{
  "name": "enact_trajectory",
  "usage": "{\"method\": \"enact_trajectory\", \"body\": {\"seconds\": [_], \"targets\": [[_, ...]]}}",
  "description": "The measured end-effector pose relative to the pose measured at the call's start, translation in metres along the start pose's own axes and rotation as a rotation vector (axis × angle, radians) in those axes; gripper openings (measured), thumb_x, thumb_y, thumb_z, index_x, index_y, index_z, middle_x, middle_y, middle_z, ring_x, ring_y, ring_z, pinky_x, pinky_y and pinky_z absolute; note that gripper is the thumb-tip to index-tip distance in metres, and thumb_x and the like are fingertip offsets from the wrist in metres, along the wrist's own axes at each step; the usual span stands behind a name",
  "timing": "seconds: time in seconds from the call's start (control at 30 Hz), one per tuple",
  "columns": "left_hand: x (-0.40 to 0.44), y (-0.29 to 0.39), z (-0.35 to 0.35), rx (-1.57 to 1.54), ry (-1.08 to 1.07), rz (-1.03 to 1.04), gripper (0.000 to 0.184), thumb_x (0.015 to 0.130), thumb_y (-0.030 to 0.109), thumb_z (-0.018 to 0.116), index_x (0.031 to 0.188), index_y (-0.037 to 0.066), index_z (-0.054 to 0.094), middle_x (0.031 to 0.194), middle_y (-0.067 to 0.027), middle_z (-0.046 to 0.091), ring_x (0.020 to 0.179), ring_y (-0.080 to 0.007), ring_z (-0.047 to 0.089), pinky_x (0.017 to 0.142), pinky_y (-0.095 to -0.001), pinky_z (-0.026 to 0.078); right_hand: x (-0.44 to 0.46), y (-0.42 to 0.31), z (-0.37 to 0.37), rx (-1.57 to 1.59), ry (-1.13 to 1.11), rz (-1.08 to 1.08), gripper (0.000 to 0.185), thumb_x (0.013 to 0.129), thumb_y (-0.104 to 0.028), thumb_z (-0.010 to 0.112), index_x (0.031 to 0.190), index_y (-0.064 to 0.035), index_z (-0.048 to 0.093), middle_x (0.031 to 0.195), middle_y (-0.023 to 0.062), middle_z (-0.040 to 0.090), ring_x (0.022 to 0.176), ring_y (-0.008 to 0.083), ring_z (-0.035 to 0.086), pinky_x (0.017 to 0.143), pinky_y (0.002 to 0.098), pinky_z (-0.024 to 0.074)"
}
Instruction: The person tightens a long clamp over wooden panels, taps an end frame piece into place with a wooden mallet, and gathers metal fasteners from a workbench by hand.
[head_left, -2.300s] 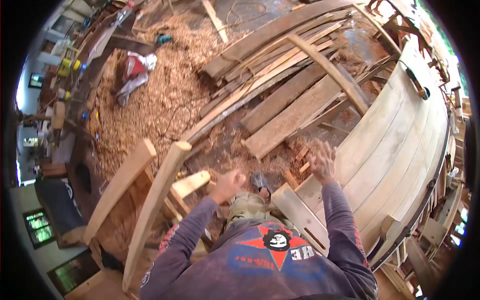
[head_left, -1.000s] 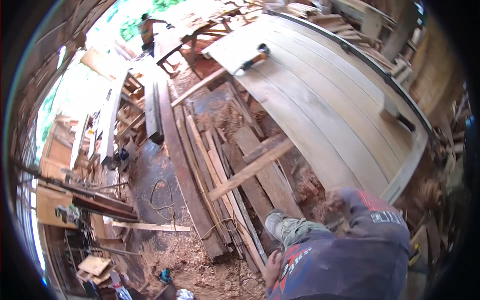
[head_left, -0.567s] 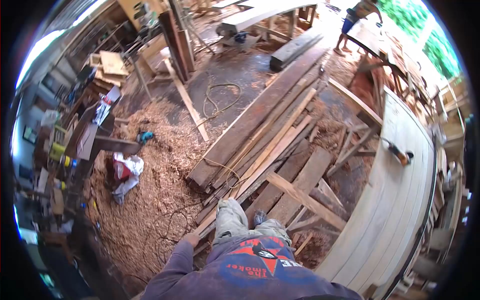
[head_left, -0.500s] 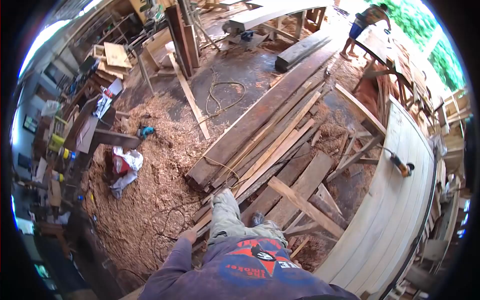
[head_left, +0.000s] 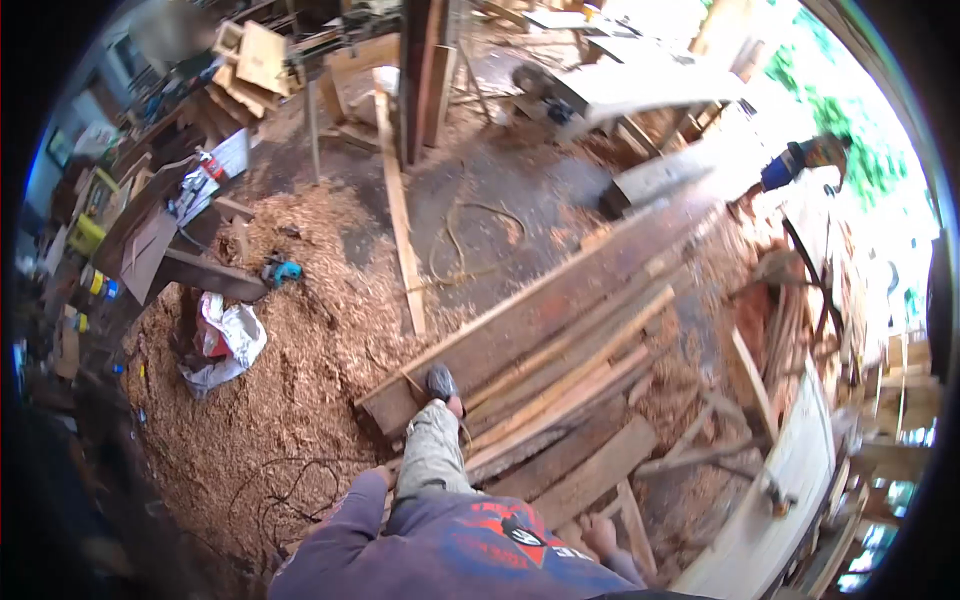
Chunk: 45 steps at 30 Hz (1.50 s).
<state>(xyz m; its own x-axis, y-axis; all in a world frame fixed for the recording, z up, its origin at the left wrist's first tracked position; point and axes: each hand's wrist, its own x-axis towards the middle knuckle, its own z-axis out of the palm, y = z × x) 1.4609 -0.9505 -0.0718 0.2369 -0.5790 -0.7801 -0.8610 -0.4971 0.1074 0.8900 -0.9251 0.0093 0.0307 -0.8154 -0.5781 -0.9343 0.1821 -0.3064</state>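
Note:
My left hand [head_left: 383, 474] hangs low beside my left thigh, near the shavings; its fingers are mostly hidden. At my right side, my right hand [head_left: 601, 535] is low over the boards, small and blurred, its grip unclear. One foot in a dark shoe [head_left: 441, 382] rests on the thick long beam [head_left: 540, 310]. Thinner strips [head_left: 570, 392] lie alongside this beam, and wider brown planks [head_left: 598, 465] are nearer my right side.
Wood shavings [head_left: 300, 370] cover the floor at left, with a teal power tool [head_left: 284, 271] and a white and red bag [head_left: 232, 340]. A pale panel [head_left: 770, 490] with a tool [head_left: 780, 498] stands at right. A co-worker [head_left: 805, 163] bends at the upper right.
The view has turned toward the stacked lumber, and the pale panel has shifted to the lower right. My foot has come up onto the thick beam. Both hands have dropped from in front of me.

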Motion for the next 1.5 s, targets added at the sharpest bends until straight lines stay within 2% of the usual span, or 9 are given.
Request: {"method": "enact_trajectory", "body": {"seconds": [0.17,0.37,0.67,0.73,0.97,1.1,1.17,1.33,1.5], "targets": [[0.156,-0.005,-0.139,-0.313,0.294,0.327,0.036,0.094,0.034,0.051,0.101,0.004,0.069,0.101,-0.0236,0.068,0.093,-0.0412,0.066,0.083,-0.0463,0.052,0.118,-0.055,-0.014,0.389,-0.424,0.053,0.029,0.087,-0.031,0.064,0.096,-0.0045,0.071,0.104,0.0233,0.069,0.094,0.0357,0.068,0.077,0.0484,0.0533],[0.173,0.005,-0.377,-0.978,0.52,0.117,0.032,0.095,0.034,0.055,0.094,0.004,0.067,0.084,-0.0178,0.069,0.078,-0.0311,0.066,0.073,-0.0409,0.051,0.241,-0.253,-0.186,-0.437,-0.22,-0.168,0.023,0.085,-0.02,0.059,0.094,-0.0018,0.071,0.107,0.0244,0.07,0.095,0.0328,0.07,0.075,0.0465,0.0544],[0.301,-0.11,-0.248,-0.372,0.11,-0.201,0.051,0.096,0.04,0.041,0.122,0.004,0.065,0.124,-0.0252,0.063,0.115,-0.0396,0.061,0.102,-0.0434,0.047,0.437,-0.397,-0.233,-0.27,-0.255,-0.056,0.017,0.085,-0.019,0.059,0.087,-0.0045,0.069,0.093,0.0238,0.071,0.086,0.0349,0.07,0.074,0.0465,0.0544],[0.241,-0.109,-0.295,-0.748,0.011,-0.63,0.06,0.1,0.049,0.035,0.117,0.002,0.067,0.125,-0.0275,0.062,0.118,-0.0419,0.059,0.104,-0.0461,0.046,0.507,-0.448,-0.243,-0.282,-0.324,-0.042,0.018,0.085,-0.019,0.059,0.091,-0.0045,0.068,0.095,0.0238,0.071,0.088,0.0357,0.07,0.075,0.0469,0.0541],[0.389,-0.146,-0.35,-0.597,-0.274,-0.467,0.054,0.095,0.046,0.043,0.127,0.008,0.063,0.13,-0.0237,0.061,0.123,-0.0378,0.058,0.108,-0.0483,0.042,0.82,-0.643,-0.287,-0.453,-0.393,-0.097,0.025,0.087,-0.019,0.057,0.106,-0.0044,0.063,0.102,0.0238,0.07,0.093,0.0385,0.068,0.08,0.0484,0.0532],[0.535,-0.17,-0.477,-0.298,-0.169,-0.145,0.054,0.093,0.044,0.048,0.133,0.011,0.061,0.133,-0.0215,0.06,0.126,-0.0354,0.057,0.11,-0.0495,0.04,1.056,-0.836,-0.322,-0.796,-0.28,-0.468,0.031,0.088,-0.019,0.056,0.115,-0.0043,0.061,0.106,0.0237,0.069,0.095,0.04,0.067,0.082,0.0492,0.0527],[0.582,-0.177,-0.624,-1.183,0.317,-0.407,0.052,0.098,0.046,0.042,0.121,0.004,0.064,0.122,-0.0244,0.064,0.117,-0.0404,0.061,0.098,-0.0493,0.047,1.153,-0.997,-0.325,-0.744,-0.105,-0.784,0.034,0.089,-0.019,0.055,0.119,-0.0043,0.06,0.108,0.0237,0.069,0.097,0.0408,0.067,0.083,0.0497,0.0524],[0.601,-0.204,-0.95,-1.939,0.742,0.025,0.033,0.1,0.032,0.058,0.115,0.003,0.066,0.102,-0.005,0.069,0.088,-0.013,0.064,0.078,-0.0279,0.051,1.057,-1.487,-0.35,-0.103,0.05,-1.291,0.028,0.096,-0.026,0.057,0.109,-0.001,0.061,0.094,0.0256,0.068,0.092,0.0429,0.066,0.08,0.0459,0.0517],[0.692,-0.282,-1.044,-1.857,0.613,0.298,0.035,0.097,0.029,0.062,0.118,0.001,0.065,0.099,-0.0027,0.068,0.086,-0.0102,0.063,0.077,-0.0261,0.052,1.01,-1.648,-0.327,-0.023,-0.18,-1.384,0.03,0.094,-0.028,0.06,0.112,-0.0038,0.064,0.095,0.0209,0.069,0.089,0.0365,0.069,0.077,0.0431,0.0533]]}}
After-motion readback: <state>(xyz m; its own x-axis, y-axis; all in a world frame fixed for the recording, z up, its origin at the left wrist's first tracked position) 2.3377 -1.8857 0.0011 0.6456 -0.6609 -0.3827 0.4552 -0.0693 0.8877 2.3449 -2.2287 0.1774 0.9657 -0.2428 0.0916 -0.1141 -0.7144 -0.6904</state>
